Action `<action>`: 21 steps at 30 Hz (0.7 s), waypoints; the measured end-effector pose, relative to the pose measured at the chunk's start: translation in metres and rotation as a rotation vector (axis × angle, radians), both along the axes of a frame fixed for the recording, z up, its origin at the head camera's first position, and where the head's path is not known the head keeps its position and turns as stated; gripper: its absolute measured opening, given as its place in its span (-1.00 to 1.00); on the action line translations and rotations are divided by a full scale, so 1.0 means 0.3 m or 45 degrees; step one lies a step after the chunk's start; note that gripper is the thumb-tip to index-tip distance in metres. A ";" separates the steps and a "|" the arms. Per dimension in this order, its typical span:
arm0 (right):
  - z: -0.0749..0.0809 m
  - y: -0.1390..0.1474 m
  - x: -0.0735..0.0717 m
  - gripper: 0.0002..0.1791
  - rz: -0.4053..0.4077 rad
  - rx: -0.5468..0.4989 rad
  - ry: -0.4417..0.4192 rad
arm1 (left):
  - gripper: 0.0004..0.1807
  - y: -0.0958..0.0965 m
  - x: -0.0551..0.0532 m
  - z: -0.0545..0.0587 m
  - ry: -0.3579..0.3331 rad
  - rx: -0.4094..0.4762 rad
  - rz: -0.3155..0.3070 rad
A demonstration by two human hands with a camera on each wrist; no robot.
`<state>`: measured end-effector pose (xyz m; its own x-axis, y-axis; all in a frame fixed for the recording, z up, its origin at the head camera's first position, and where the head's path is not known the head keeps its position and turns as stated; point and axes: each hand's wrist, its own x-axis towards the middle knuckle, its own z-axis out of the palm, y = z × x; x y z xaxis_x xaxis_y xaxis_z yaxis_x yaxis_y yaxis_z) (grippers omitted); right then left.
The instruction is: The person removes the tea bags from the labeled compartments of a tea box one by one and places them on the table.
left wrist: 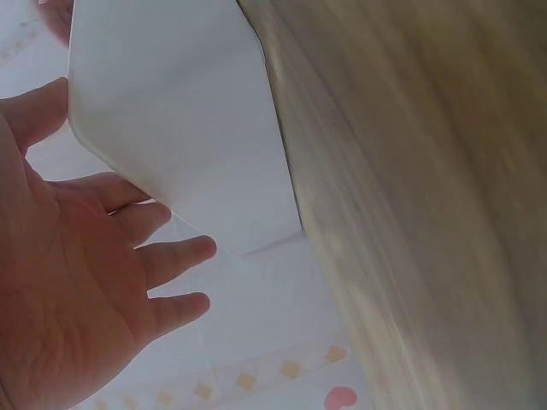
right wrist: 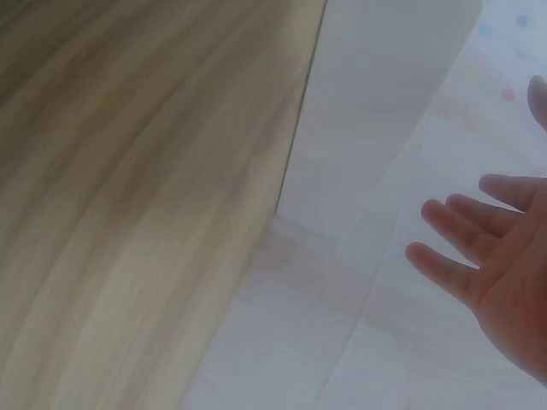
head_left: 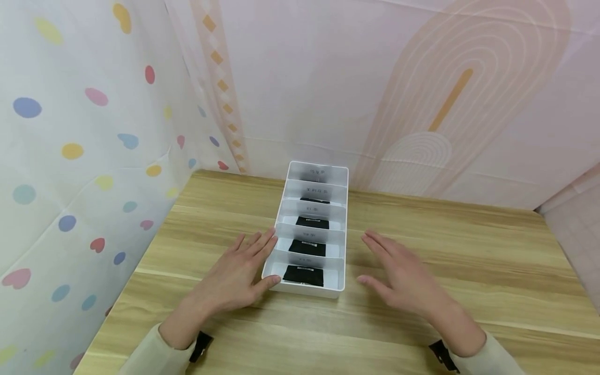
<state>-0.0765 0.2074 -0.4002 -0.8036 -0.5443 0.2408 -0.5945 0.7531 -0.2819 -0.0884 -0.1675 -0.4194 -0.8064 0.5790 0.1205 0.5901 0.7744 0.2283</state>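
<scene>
A long white divided box (head_left: 341,271) sits on the wooden table, its several compartments running away from me in a row. Printed characters mark the inner walls. Flat black packets, such as the nearest one (head_left: 303,275), lie in several compartments; no packet shows in the farthest. My left hand (head_left: 236,273) is at the box's left side, fingers extended, with fingertips and thumb at the rim. In the left wrist view, the thumb meets the edge of the box wall (left wrist: 184,111). To the right of the box, my right hand (head_left: 403,276) hovers apart from it, fingers extended, holding nothing.
The wooden tabletop (head_left: 469,250) extends on both sides of the box. A pale patterned cloth (head_left: 323,94) hangs behind the table, and a dotted cloth (head_left: 103,203) hangs along the left. Black straps (head_left: 201,346) circle the sleeve cuffs.
</scene>
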 end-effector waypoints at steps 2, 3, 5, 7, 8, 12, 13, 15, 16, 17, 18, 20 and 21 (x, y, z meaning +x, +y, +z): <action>0.002 -0.017 0.004 -0.11 0.011 -0.001 -0.001 | -0.11 0.000 -0.001 0.000 0.001 0.003 0.000; 0.002 -0.026 0.005 -0.11 0.019 0.001 0.003 | -0.11 0.000 -0.001 -0.001 0.001 0.005 0.000; 0.002 -0.043 0.007 -0.12 0.043 -0.001 0.020 | -0.11 0.000 -0.001 0.000 -0.001 0.004 0.001; 0.001 -0.059 0.009 -0.13 0.068 -0.010 0.044 | -0.11 0.001 -0.001 0.000 -0.002 0.003 0.001; -0.001 -0.068 0.009 -0.13 0.081 -0.016 0.055 | -0.11 0.001 -0.001 0.000 -0.004 0.004 0.001; -0.005 -0.099 0.012 -0.14 0.119 -0.045 0.082 | -0.10 0.002 -0.001 0.003 -0.013 0.013 0.002; -0.007 -0.107 0.012 -0.14 0.130 -0.048 0.087 | -0.10 0.002 -0.001 0.004 -0.015 0.014 0.002; -0.011 -0.123 0.013 -0.14 0.150 -0.043 0.102 | -0.10 0.002 0.000 0.004 -0.018 0.016 0.003; -0.014 -0.132 0.012 -0.15 0.163 -0.040 0.115 | -0.10 0.002 0.000 0.004 -0.020 0.016 0.003; -0.017 -0.141 0.012 -0.16 0.179 -0.041 0.127 | -0.10 0.001 0.000 0.004 -0.023 0.017 0.004; -0.021 -0.150 0.012 -0.18 0.197 -0.044 0.144 | -0.09 0.001 0.002 0.005 -0.027 0.017 0.005; -0.029 -0.169 0.012 -0.22 0.234 -0.048 0.188 | -0.09 0.000 0.003 0.006 -0.033 0.020 0.007; -0.033 -0.178 0.011 -0.25 0.256 -0.059 0.210 | -0.09 0.000 0.003 0.006 -0.034 0.022 0.008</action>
